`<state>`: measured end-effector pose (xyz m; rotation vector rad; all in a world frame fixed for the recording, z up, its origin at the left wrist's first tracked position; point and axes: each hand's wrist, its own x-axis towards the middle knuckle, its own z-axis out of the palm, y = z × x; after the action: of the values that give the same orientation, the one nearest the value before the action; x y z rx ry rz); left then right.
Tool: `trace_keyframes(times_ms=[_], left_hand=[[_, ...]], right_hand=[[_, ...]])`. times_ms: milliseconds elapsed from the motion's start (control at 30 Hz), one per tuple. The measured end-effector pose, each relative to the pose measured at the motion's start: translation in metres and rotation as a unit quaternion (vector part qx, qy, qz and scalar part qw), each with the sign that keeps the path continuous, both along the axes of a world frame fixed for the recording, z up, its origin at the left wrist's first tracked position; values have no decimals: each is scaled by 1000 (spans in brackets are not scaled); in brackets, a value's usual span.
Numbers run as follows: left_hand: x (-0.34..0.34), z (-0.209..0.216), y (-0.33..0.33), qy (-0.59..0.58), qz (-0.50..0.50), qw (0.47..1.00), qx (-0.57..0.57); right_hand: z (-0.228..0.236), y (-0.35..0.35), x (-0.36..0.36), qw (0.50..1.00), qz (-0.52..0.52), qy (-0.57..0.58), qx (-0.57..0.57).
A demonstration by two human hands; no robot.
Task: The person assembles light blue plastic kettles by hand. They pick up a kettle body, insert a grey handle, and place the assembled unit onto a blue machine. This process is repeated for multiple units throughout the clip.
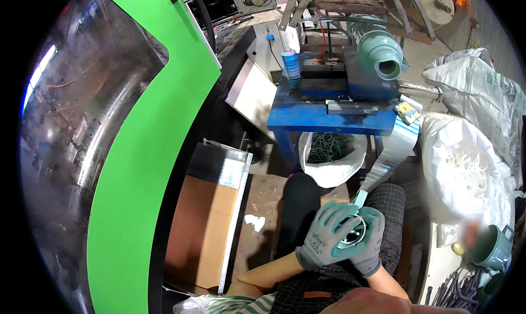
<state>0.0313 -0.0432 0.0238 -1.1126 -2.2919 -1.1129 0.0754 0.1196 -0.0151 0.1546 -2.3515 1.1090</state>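
A grey-green plastic cup [360,198] is held in my lap, its dark round opening turned up toward me and a flat tab, perhaps its handle, sticking out at the far side. My left hand [323,236], in a grey glove with green-coated fingers, is closed round its left side with the fingers over the rim. Gloved the same way, my right hand [374,234] grips the right side. Most of the cup's wall is hidden by the gloves. Beyond, a row of similar green cups [378,48] lies nested sideways on a blue bench [329,123].
Under the bench, a white sack [334,174] holds green scraps. Another sack [438,188] with white plastic rings stands at right, near a green cup [493,248] and dark strips [457,292]. To the left are a lime-green machine panel [126,204] and a cardboard-lined box [219,226].
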Motion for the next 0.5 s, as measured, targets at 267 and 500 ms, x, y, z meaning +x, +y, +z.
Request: trace_keyframes(times_ms=[267,500], left_hand=[[29,-21,-7,27,61,987,-148],[30,-23,-11,-22,27,996,-84]], right_hand=[[-18,-15,-5,997,29,-2,70],[-8,-16,-4,997,66,2,51]])
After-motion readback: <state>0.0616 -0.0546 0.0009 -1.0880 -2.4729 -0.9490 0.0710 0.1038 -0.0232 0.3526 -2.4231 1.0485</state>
